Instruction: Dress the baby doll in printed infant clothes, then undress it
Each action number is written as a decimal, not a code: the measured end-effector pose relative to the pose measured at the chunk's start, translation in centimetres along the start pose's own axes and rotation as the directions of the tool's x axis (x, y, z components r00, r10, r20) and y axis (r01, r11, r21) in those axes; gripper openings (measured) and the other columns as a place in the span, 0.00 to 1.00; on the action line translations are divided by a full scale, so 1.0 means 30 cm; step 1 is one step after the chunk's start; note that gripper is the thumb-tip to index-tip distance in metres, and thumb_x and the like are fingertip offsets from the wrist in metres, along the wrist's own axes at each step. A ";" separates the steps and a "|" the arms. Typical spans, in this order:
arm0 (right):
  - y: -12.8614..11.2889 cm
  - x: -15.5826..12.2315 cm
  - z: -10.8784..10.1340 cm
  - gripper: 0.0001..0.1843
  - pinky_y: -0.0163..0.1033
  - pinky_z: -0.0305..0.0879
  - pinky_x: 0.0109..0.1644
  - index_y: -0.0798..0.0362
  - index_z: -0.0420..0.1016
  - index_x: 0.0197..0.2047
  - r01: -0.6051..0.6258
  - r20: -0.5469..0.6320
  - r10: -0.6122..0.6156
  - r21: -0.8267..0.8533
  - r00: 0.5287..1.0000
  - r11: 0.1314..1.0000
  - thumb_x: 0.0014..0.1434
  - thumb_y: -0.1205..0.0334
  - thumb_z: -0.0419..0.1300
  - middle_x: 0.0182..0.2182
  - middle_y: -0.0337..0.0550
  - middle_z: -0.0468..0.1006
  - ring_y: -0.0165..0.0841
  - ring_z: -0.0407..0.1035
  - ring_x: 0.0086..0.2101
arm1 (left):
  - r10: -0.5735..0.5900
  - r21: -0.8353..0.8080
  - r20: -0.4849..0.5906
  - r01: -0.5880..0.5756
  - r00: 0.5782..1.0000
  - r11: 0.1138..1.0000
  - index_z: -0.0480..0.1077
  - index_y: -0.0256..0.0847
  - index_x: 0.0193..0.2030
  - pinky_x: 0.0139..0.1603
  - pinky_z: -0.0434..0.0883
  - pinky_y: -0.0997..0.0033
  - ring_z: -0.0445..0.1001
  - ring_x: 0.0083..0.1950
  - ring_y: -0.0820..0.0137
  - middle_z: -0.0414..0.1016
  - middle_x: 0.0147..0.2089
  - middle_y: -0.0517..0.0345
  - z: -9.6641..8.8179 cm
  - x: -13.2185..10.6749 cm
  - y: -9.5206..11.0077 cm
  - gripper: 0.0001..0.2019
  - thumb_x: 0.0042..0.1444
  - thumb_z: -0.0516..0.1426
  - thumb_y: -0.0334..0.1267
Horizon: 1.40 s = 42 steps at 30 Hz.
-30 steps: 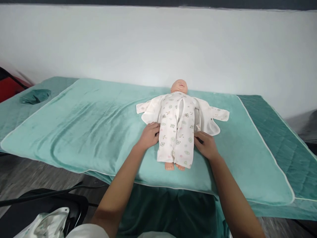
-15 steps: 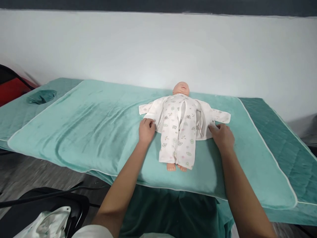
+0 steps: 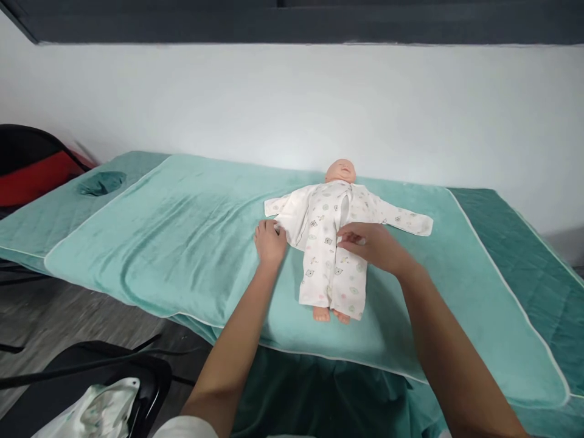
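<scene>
A baby doll point(image 3: 340, 170) lies on its back on a light teal towel point(image 3: 182, 243), dressed in a white printed sleepsuit point(image 3: 329, 255). My left hand point(image 3: 270, 241) pinches the open left flap of the sleepsuit beside the doll's body. Over the doll's belly, my right hand point(image 3: 370, 244) holds the right flap folded across the front, fingers closed on the cloth. The right sleeve point(image 3: 406, 220) lies stretched out flat. Two bare feet point(image 3: 331, 315) poke out at the bottom.
The towel covers a darker green padded table point(image 3: 511, 243) set against a white wall. A face hole point(image 3: 100, 182) sits at the table's far left. A black and red chair point(image 3: 31, 170) stands at the left. A black stool with a cloth point(image 3: 91, 407) is near my left side.
My right hand has swept the right flap from the outer side across onto the doll's belly. My left hand stayed at the left flap. The camera tilted up a little.
</scene>
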State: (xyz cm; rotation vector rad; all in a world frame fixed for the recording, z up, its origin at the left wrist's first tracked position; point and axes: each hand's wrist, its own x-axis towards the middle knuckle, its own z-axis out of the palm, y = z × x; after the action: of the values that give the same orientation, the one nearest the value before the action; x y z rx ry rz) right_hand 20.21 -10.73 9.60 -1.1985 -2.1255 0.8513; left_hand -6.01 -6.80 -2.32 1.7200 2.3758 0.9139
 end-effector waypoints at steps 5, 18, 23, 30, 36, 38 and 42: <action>0.080 -0.020 -0.018 0.10 0.40 0.67 0.42 0.49 0.78 0.37 -0.045 -0.351 0.072 0.084 0.934 0.995 0.62 0.53 0.61 0.36 0.40 0.80 0.34 0.72 0.36 | -0.066 0.044 0.005 0.066 0.998 0.997 0.69 0.38 0.56 0.58 0.66 0.49 0.66 0.61 0.48 0.69 0.58 0.40 0.013 0.036 -0.005 0.21 0.61 0.57 0.48; 0.212 0.339 -0.011 0.19 0.50 0.62 0.61 0.51 0.80 0.51 -0.293 -0.463 0.297 0.082 0.835 0.953 0.62 0.54 0.55 0.53 0.46 0.80 0.44 0.71 0.54 | 0.184 -0.841 0.057 -0.052 0.981 0.538 0.63 0.43 0.35 0.41 0.71 0.70 0.72 0.39 0.70 0.73 0.37 0.59 -0.100 0.030 0.175 0.12 0.66 0.53 0.47; 0.217 0.392 -0.005 0.17 0.47 0.63 0.57 0.51 0.79 0.47 -0.311 -0.482 0.276 0.009 0.831 0.951 0.61 0.55 0.55 0.49 0.47 0.81 0.43 0.71 0.50 | 0.770 -0.701 0.105 -0.502 0.629 0.506 0.68 0.41 0.37 0.71 0.63 0.52 0.68 0.68 0.60 0.75 0.61 0.48 -0.147 -0.091 0.292 0.06 0.67 0.53 0.35; 0.208 0.415 -0.053 0.12 0.42 0.60 0.39 0.52 0.71 0.37 -0.525 -0.499 0.369 -0.215 0.784 0.823 0.61 0.52 0.56 0.37 0.49 0.77 0.38 0.67 0.34 | 0.554 -0.657 0.055 -0.388 0.831 0.646 0.75 0.42 0.40 0.54 0.72 0.65 0.77 0.49 0.68 0.81 0.45 0.56 -0.110 0.163 0.362 0.08 0.67 0.54 0.36; 0.216 0.464 -0.104 0.13 0.38 0.52 0.33 0.51 0.69 0.27 -0.591 -0.371 0.501 -0.184 0.782 0.786 0.61 0.56 0.55 0.26 0.41 0.74 0.32 0.61 0.28 | 0.408 -0.557 0.318 -0.180 0.856 0.811 0.77 0.43 0.33 0.41 0.69 0.67 0.74 0.37 0.68 0.79 0.36 0.57 0.012 0.364 0.554 0.07 0.60 0.57 0.36; 0.232 0.467 -0.101 0.12 0.37 0.53 0.33 0.52 0.71 0.27 -0.555 -0.390 0.493 -0.058 0.778 0.830 0.60 0.56 0.57 0.26 0.40 0.74 0.31 0.63 0.28 | 0.370 -0.536 0.356 -0.137 0.858 0.833 0.74 0.42 0.29 0.38 0.67 0.67 0.72 0.35 0.68 0.78 0.33 0.58 0.042 0.379 0.572 0.07 0.58 0.58 0.34; 0.251 0.466 -0.073 0.15 0.36 0.56 0.32 0.54 0.77 0.30 -0.403 -0.448 0.511 0.319 0.734 0.858 0.55 0.50 0.62 0.25 0.38 0.74 0.31 0.63 0.28 | 0.339 -0.603 0.375 -0.051 0.863 0.796 0.71 0.42 0.28 0.34 0.65 0.69 0.70 0.31 0.71 0.76 0.30 0.60 0.064 0.390 0.566 0.05 0.55 0.59 0.33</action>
State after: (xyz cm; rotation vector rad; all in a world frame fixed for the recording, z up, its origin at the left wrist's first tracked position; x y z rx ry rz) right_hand 19.48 5.16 7.53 -1.6574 -1.2858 0.7988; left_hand 4.73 7.72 7.82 1.6963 1.4258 0.9690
